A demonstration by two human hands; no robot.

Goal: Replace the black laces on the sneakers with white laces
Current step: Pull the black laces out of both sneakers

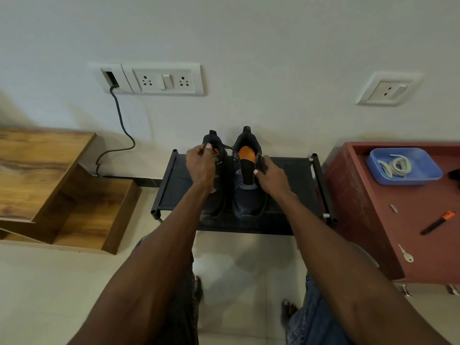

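Standing on a black rack (293, 170) against the white wall (249, 33), sneakers (245, 195).

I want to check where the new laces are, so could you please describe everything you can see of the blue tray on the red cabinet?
The blue tray is a shallow rectangular dish, plastic by its look, with rounded corners and a raised rim. It lies flat near the back of the red cabinet, to the right of the shoe rack. A loose coil of white laces lies inside it. Neither hand touches it.
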